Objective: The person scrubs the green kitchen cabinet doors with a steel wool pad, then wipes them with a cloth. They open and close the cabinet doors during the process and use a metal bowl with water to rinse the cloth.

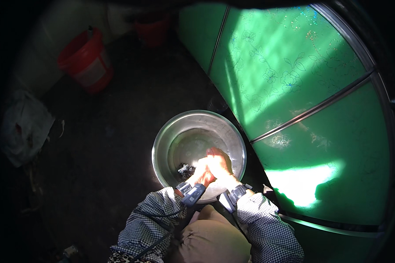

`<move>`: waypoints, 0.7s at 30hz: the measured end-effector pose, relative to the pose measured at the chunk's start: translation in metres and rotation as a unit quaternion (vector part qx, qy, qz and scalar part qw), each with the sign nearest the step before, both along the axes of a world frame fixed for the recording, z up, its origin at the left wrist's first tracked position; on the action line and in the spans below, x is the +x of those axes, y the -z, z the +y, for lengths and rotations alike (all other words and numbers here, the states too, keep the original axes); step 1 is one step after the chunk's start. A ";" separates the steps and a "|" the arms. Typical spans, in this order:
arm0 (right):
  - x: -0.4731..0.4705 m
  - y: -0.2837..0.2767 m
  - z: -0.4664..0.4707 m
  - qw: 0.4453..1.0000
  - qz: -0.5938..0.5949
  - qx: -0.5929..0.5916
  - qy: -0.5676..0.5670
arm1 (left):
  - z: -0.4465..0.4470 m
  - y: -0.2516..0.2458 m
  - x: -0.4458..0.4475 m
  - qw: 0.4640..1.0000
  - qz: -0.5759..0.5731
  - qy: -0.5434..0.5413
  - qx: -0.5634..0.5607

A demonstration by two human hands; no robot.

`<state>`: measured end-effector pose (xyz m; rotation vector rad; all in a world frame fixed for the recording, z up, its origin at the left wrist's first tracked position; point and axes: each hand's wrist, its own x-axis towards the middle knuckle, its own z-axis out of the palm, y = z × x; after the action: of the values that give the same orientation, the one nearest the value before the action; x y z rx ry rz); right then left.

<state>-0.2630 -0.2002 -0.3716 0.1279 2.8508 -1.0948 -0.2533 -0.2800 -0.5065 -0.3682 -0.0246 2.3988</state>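
Observation:
A round metal basin (161, 164) stands on the dark floor in front of me. Both my hands are together over its right half, lit by strong sunlight. My left hand (202, 171) is pressed against my right hand (220, 162), fingers folded inward. Whether anything is held between them is hidden. Left of my left wrist, a crumpled dark-and-silvery clump (186, 170), perhaps a scouring pad, lies inside the basin. The basin's bottom looks greyish, with what may be shallow water.
Green floral cabinet panels (270, 72) with metal strips rise close on the right. Against the left wall are a red bucket (85, 62) and, farther back, another red container (151, 31). A pale crumpled sack (26, 128) lies at far left. Cables run along my left sleeve (151, 223).

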 end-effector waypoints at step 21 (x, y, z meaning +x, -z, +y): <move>-0.026 -0.172 0.029 0.968 -0.123 -0.090 -0.200 | -0.055 -0.182 -0.037 0.997 -0.034 0.063 -0.030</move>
<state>-0.2888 -0.1708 -0.1998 -0.2907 2.4008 -1.1449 -0.2901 -0.3355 -0.3248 -0.4647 0.0380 2.2662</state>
